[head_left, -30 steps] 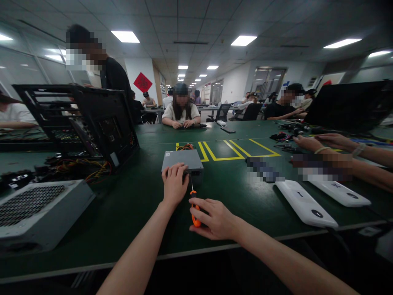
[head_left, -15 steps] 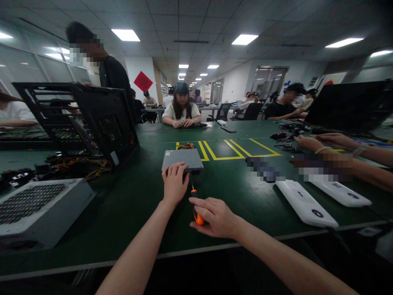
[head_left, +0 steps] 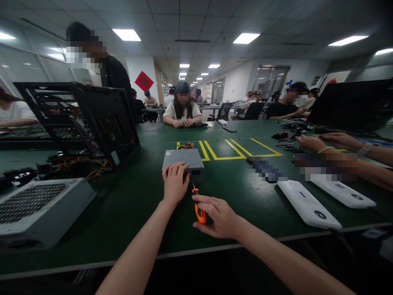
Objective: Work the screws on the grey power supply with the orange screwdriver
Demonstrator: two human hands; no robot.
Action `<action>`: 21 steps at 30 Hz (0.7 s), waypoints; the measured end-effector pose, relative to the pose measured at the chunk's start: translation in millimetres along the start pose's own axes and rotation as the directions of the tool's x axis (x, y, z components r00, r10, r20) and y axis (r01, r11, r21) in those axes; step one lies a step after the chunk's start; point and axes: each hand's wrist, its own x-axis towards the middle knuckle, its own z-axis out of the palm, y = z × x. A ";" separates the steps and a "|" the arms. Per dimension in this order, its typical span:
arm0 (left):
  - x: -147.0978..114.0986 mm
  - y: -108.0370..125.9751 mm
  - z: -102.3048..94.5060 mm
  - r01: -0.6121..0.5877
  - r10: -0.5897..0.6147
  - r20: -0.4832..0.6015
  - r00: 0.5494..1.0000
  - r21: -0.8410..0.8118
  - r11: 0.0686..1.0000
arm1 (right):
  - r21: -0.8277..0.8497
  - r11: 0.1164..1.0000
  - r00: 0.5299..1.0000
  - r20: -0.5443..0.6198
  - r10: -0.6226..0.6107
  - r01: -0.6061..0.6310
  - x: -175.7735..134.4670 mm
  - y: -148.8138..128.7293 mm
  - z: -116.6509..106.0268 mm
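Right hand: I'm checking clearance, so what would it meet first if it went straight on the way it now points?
Past the screwdriver in its grip, the right hand would probably meet the left hand, near the wrist; depth is hard to judge from this one view.

I have the power supply (head_left: 183, 156) on the desk (head_left: 123, 229), my left hand (head_left: 175, 179) on it, the screwdriver (head_left: 201, 215) before it in my right hand (head_left: 218, 217). To its left my feed shows a computer case (head_left: 106, 123) behind a second power supply (head_left: 39, 215); to its right, two devices (head_left: 307, 205), a monitor (head_left: 353, 104) farther back.
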 end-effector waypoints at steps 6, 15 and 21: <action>0.7 0.5 -0.2 0.005 -0.005 0.002 1.000 0.002 1.000 | -0.072 0.994 0.995 0.065 -0.079 0.083 2.2 -0.6 -3.2; 0.2 -0.3 0.8 0.001 -0.001 0.005 1.000 0.008 1.000 | -0.049 0.999 0.999 0.033 -0.004 0.006 -0.7 1.9 -0.7; 0.4 -0.3 1.2 0.002 -0.002 0.002 1.000 0.008 1.000 | -0.081 0.995 0.998 0.005 -0.058 0.058 2.7 1.7 -0.7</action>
